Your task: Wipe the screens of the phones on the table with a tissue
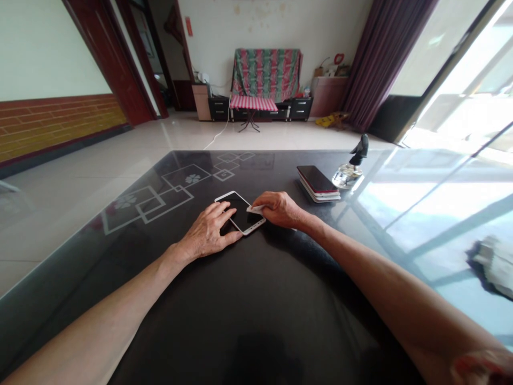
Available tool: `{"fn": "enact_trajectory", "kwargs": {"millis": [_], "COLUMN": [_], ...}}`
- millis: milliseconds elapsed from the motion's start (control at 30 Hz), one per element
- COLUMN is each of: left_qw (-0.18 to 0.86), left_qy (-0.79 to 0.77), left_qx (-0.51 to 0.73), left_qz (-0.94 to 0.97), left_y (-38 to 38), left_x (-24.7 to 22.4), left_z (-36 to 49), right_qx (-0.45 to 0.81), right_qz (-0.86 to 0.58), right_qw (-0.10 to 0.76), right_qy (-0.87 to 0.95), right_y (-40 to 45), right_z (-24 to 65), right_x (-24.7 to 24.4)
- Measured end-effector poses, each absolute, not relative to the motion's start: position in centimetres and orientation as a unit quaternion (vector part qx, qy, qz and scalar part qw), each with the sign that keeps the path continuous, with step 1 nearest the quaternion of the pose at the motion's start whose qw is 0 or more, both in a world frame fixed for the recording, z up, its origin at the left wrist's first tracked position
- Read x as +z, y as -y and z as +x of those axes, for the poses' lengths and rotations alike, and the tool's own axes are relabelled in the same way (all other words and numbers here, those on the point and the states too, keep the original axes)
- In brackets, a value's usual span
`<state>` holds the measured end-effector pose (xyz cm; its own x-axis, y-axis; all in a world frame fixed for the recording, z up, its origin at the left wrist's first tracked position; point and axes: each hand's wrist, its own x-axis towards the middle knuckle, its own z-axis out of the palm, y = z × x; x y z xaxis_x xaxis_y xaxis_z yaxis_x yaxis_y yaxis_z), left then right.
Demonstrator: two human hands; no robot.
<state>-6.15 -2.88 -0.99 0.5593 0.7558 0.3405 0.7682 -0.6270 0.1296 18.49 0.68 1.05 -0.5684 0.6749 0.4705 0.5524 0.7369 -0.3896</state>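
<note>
A white-framed phone with a dark screen lies flat on the glossy black table. My left hand rests at its left side, fingers spread, with fingertips on the screen and the thumb at the lower edge. At the phone's right side, my right hand has its fingers pinched on a small white cloth or wipe, which touches the screen.
Several stacked phones lie right of my hands, beside a clear spray bottle with a black nozzle. A crumpled grey-white cloth is at the far right. Beyond the table stands a small striped folding table.
</note>
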Motion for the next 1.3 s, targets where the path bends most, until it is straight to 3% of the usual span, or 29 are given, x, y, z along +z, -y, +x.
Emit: {"fn": "enact_trajectory", "kwargs": {"millis": [233,467,1300], "left_qw": [0.022,0.018,0.006], "left_qy": [0.446,0.45,0.436], "left_qx": [-0.181,-0.191,-0.208], "left_qz": [-0.876,-0.872,-0.876], "left_y": [2.8,2.8,2.3], "left_x": [-1.1,-1.0,-1.3], "left_z": [-6.0,-5.9,-6.1], "right_qx": [0.106,0.088,-0.002], "right_qz": [-0.269,-0.222,-0.271], "right_qw": [0.34,0.319,0.256], "right_qy": [0.895,0.917,0.928], "right_y": [-0.2,1.7,4.0], "right_z": [18.8,19.4,17.6], "right_x": [0.4,0.4,0.6]}}
